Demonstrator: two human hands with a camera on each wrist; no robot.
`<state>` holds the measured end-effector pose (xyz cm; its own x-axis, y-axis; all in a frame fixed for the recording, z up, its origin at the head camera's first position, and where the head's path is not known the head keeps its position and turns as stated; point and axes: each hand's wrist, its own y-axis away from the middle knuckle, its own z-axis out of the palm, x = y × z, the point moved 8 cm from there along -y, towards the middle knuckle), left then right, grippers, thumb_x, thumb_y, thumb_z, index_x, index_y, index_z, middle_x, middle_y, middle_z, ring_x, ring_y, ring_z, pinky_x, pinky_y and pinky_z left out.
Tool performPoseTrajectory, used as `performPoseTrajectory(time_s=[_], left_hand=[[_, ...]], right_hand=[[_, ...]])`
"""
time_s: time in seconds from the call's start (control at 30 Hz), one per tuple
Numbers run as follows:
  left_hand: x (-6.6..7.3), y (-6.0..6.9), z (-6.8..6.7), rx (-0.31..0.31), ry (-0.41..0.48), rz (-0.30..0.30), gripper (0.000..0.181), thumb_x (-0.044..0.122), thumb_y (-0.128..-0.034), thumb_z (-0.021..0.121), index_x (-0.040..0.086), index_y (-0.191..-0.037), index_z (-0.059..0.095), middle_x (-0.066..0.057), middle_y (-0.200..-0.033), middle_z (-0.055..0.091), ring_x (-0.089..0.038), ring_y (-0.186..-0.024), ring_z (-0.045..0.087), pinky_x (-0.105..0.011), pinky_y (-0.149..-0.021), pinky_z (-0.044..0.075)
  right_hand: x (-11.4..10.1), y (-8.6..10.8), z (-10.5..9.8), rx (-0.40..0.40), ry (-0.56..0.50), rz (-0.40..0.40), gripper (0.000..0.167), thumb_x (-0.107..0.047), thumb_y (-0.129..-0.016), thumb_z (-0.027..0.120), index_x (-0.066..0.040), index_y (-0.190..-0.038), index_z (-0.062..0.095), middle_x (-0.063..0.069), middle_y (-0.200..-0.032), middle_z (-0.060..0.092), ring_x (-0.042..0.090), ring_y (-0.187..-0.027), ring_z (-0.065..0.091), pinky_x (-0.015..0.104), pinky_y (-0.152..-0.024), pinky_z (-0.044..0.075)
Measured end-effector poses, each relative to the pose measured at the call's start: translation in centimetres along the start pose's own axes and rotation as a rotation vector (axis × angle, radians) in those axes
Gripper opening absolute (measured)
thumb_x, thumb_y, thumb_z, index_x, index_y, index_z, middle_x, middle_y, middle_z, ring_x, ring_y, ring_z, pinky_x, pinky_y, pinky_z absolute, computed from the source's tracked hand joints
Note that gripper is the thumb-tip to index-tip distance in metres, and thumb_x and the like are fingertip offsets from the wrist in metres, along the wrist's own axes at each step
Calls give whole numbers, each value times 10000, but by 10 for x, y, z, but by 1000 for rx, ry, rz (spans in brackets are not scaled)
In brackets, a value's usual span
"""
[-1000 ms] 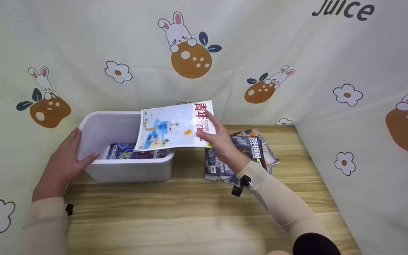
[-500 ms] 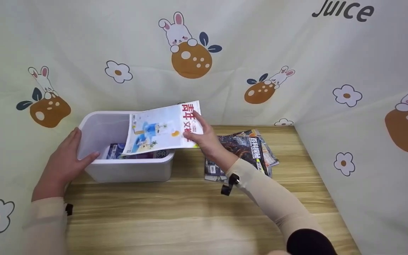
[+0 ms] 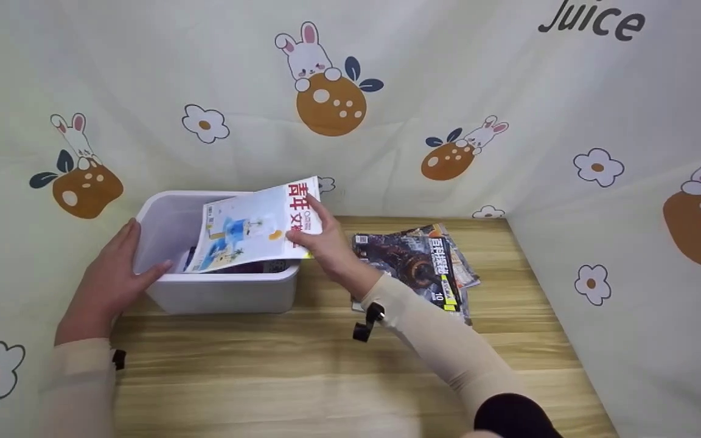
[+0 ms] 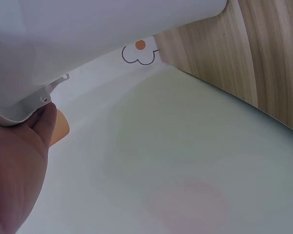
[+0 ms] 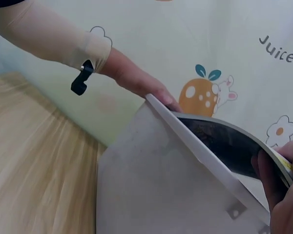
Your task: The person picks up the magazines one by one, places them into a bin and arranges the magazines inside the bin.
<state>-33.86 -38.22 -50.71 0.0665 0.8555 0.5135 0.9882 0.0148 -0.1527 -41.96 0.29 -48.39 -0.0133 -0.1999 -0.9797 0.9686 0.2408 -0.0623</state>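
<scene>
A white plastic bin (image 3: 223, 296) stands at the left on the wooden surface. My left hand (image 3: 106, 277) grips its left rim, thumb over the edge; in the left wrist view the fingers lie under the rim. Between thumb and fingers my right hand (image 3: 333, 250) pinches the right end of a magazine (image 3: 250, 230) with a pale blue cover and red characters. It tilts over the bin's opening, its left end lower and inside. Below it shows part of a purple printed cover (image 3: 262, 267). In the right wrist view the magazine's dark underside (image 5: 224, 146) bows above the rim.
To the right of the bin lies a loose stack of magazines (image 3: 405, 261), a dark cover on top. Pale fabric (image 3: 381, 152) printed with rabbits, oranges and flowers hangs behind and at both sides of the wood-grain surface (image 3: 253, 371).
My right hand has moved left with the magazine, whose left end has sunk further into the bin. More of the stack at right is uncovered. My left hand stays on the rim.
</scene>
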Motion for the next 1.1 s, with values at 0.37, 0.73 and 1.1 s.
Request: performPoseTrajectory(time_s=[0.37,0.73,1.1], left_hand=[[-8,5,1,-13,-2,-18,1211,723,-985,685,163,-1791,-24,-188,-1850,19,-551,-1662,64,-882,-1169,175],[-11,11,2,-37,-20,-23,1207,735,-998,650,123,-1784,-31,-223,-1842,10,-565,-1656,55,-900,-1147,193],[1,0,-1,-17,-25,7,1177,713,-1016,640,95,-1782,-6,-225,-1841,28,-548,-1662,77,-846,-1216,167]], right_hand=[[11,1,30,49,54,43,1069,101,-813,899,-215,-1721,431,168,-1536,607,232,-1057,755,331,-915,665],[15,2,52,62,35,90,1064,92,-822,891,-232,-1724,427,95,-1329,678,242,-976,756,342,-857,676],[6,-10,67,67,50,42,1104,161,-789,864,-182,-1731,401,116,-1325,660,229,-909,743,331,-813,678]])
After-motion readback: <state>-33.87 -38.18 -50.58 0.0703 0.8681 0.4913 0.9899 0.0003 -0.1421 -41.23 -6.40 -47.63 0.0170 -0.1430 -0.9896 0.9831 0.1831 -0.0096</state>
